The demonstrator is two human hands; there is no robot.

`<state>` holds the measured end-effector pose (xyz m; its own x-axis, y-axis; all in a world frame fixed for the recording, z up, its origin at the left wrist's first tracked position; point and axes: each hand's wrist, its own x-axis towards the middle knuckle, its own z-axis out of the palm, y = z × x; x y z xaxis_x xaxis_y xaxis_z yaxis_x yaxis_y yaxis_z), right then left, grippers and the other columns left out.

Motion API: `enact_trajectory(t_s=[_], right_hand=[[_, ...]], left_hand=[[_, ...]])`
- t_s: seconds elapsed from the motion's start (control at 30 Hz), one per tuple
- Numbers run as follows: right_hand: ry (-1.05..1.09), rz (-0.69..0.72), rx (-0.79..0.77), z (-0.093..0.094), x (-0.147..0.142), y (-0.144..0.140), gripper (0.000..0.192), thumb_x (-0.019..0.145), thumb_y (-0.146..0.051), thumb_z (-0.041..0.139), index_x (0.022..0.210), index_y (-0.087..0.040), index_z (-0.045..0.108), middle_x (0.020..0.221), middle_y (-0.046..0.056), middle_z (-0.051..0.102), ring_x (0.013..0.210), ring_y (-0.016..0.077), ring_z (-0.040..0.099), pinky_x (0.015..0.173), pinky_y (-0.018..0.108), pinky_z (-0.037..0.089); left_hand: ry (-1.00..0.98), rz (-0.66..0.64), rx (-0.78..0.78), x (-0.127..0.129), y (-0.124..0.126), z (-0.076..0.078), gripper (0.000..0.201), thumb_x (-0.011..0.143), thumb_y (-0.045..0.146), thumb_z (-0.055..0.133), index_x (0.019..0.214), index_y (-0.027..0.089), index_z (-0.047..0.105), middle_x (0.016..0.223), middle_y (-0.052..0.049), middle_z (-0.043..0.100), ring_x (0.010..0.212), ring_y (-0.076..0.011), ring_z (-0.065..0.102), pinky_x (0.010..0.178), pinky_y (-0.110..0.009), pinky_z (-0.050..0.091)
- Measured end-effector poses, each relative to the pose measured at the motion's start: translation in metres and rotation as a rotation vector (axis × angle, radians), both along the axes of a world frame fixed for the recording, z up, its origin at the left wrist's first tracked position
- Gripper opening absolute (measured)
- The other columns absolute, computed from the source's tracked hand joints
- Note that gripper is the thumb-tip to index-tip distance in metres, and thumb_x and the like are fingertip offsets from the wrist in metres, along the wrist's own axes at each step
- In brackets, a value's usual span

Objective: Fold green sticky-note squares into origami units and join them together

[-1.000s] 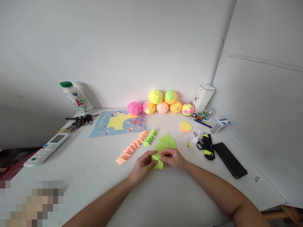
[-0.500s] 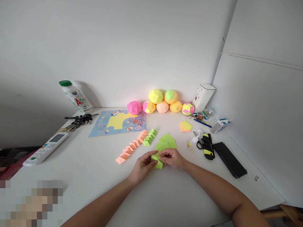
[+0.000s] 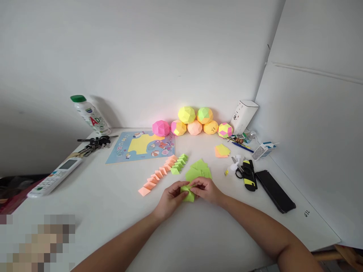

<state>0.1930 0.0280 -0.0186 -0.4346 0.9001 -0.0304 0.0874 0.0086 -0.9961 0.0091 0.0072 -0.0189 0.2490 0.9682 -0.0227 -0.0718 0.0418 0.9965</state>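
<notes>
Between my two hands is a small green paper piece (image 3: 189, 196), creased and partly covered by the fingers. My left hand (image 3: 172, 197) pinches its left side with thumb and fingertips. On the right, my right hand (image 3: 207, 189) has thumb and fingertips closed on its upper right part. Just beyond lie loose green paper sheets (image 3: 200, 168), overlapping one another. To the left, a row of folded orange paper pieces (image 3: 155, 176) runs diagonally beside a shorter row of folded green paper pieces (image 3: 179, 164).
Several faceted paper balls (image 3: 194, 127) are stacked against the wall. A blue printed board (image 3: 120, 151), a bottle (image 3: 92, 117) and a remote (image 3: 56, 176) are on the left. Scissors (image 3: 239, 173), a yellow-black cutter (image 3: 249, 177) and a phone (image 3: 275, 191) lie right. Yellow-orange sheets (image 3: 222, 150) lie nearer the middle.
Hardly anything differs. Both hands keep hold of the green paper, with only a very slight shift of the fingers and of the view.
</notes>
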Motion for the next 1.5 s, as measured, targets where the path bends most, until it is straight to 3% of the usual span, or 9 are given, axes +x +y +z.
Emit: enact_trajectory(t_s=[0.27, 0.43, 0.63, 0.8, 1.0, 1.23, 1.5], right_hand=[[-0.020, 0.032, 0.066, 0.0068, -0.0011, -0.0021, 0.024, 0.077, -0.036, 0.063, 0.090, -0.016, 0.060, 0.062, -0.003, 0.051, 0.052, 0.0084, 0.046, 0.050, 0.022, 0.041], [-0.074, 0.037, 0.132, 0.0093, -0.0024, -0.0039, 0.034, 0.069, -0.031, 0.070, 0.098, -0.016, 0.060, 0.061, -0.005, 0.047, 0.050, 0.0074, 0.042, 0.048, 0.021, 0.038], [-0.115, -0.012, 0.258, 0.0092, -0.0059, -0.0065, 0.025, 0.074, -0.028, 0.062, 0.095, -0.015, 0.061, 0.062, -0.002, 0.051, 0.050, 0.0079, 0.044, 0.047, 0.021, 0.040], [-0.115, -0.046, 0.357, 0.0067, -0.0069, -0.0078, 0.021, 0.077, -0.027, 0.057, 0.094, -0.015, 0.062, 0.064, 0.000, 0.056, 0.050, 0.0083, 0.046, 0.048, 0.022, 0.042], [-0.140, -0.069, 0.430, 0.0025, -0.0071, -0.0075, 0.021, 0.080, -0.033, 0.055, 0.089, -0.015, 0.064, 0.060, 0.001, 0.059, 0.047, 0.0089, 0.048, 0.046, 0.021, 0.042], [-0.160, -0.030, 0.439, 0.0032, -0.0061, -0.0062, 0.022, 0.079, -0.031, 0.056, 0.091, -0.014, 0.064, 0.064, 0.002, 0.061, 0.050, 0.0093, 0.050, 0.047, 0.021, 0.044], [-0.198, -0.049, 0.395, 0.0061, -0.0054, -0.0045, 0.024, 0.079, -0.034, 0.057, 0.094, -0.016, 0.065, 0.071, 0.003, 0.060, 0.058, 0.0119, 0.050, 0.054, 0.025, 0.045]], left_hand=[[0.019, 0.067, -0.010, 0.0004, -0.0005, 0.0027, 0.032, 0.068, 0.036, 0.068, 0.094, 0.018, 0.066, 0.072, 0.000, 0.057, 0.061, -0.0104, 0.048, 0.056, -0.023, 0.043], [-0.007, 0.105, -0.082, 0.0014, 0.0001, 0.0018, 0.037, 0.066, 0.038, 0.070, 0.094, 0.015, 0.065, 0.056, 0.005, 0.044, 0.054, -0.0083, 0.041, 0.051, -0.021, 0.038], [0.019, 0.097, -0.079, 0.0000, 0.0002, -0.0013, 0.038, 0.067, 0.040, 0.069, 0.096, 0.015, 0.062, 0.053, 0.008, 0.034, 0.049, -0.0064, 0.034, 0.045, -0.018, 0.031], [0.066, 0.078, 0.080, 0.0012, 0.0008, -0.0027, 0.028, 0.073, 0.036, 0.065, 0.095, 0.018, 0.062, 0.079, 0.001, 0.048, 0.050, -0.0044, 0.036, 0.045, -0.019, 0.035], [0.155, 0.087, 0.207, 0.0012, 0.0010, -0.0041, 0.019, 0.077, 0.032, 0.060, 0.092, 0.021, 0.066, 0.103, -0.005, 0.048, 0.051, -0.0037, 0.041, 0.049, -0.023, 0.042], [0.244, 0.095, 0.245, 0.0013, -0.0016, 0.0034, 0.019, 0.079, 0.034, 0.058, 0.085, 0.020, 0.069, 0.080, -0.003, 0.054, 0.057, -0.0098, 0.047, 0.050, -0.022, 0.041], [0.227, 0.131, 0.189, 0.0016, -0.0018, 0.0007, 0.020, 0.078, 0.036, 0.058, 0.080, 0.018, 0.067, 0.080, -0.002, 0.054, 0.054, -0.0085, 0.045, 0.048, -0.021, 0.039]])
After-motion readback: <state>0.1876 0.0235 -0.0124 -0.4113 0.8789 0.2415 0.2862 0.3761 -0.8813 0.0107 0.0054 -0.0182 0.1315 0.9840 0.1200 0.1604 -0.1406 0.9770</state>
